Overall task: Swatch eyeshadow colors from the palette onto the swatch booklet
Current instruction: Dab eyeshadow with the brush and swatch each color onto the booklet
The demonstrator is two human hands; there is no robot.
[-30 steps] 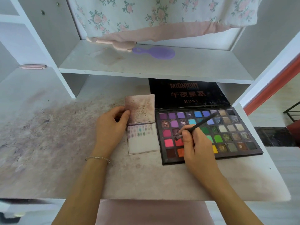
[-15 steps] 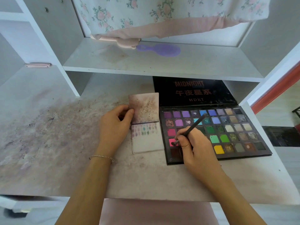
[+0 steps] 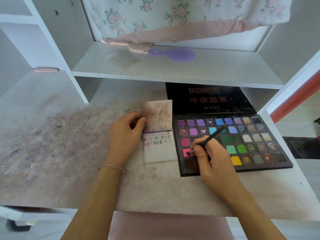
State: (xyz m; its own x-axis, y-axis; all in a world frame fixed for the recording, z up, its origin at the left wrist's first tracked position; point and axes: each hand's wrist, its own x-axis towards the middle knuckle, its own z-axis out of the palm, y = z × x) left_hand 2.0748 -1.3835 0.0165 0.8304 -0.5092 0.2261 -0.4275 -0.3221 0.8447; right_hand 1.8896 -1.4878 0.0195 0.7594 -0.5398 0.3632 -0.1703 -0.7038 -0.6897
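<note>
on the stained desk, the left hand (image 3: 124,135) pinches the thin, floppy paper swatch booklet (image 3: 160,149) by its flipped-up page while the right hand (image 3: 210,156) grips a slim dark brush (image 3: 210,138), tip dipped in the hot-pink pan of the black multicolour eyeshadow palette (image 3: 242,141), probably crumbly powder.

Right hand (image 3: 213,158) dips brush (image 3: 210,138) in pink pan; left hand (image 3: 125,138) pinches booklet (image 3: 158,134).

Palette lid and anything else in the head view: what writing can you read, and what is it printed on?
"MIDNIGHT": top line on the black palette lid, in reddish letters.
A small blue word just under it: too blurred to read.
"午夜星系": middle line on the same lid.
"HDKT": bottom line on the same lid.
The swatch booklet shows only colour smudges, no writing.
</note>
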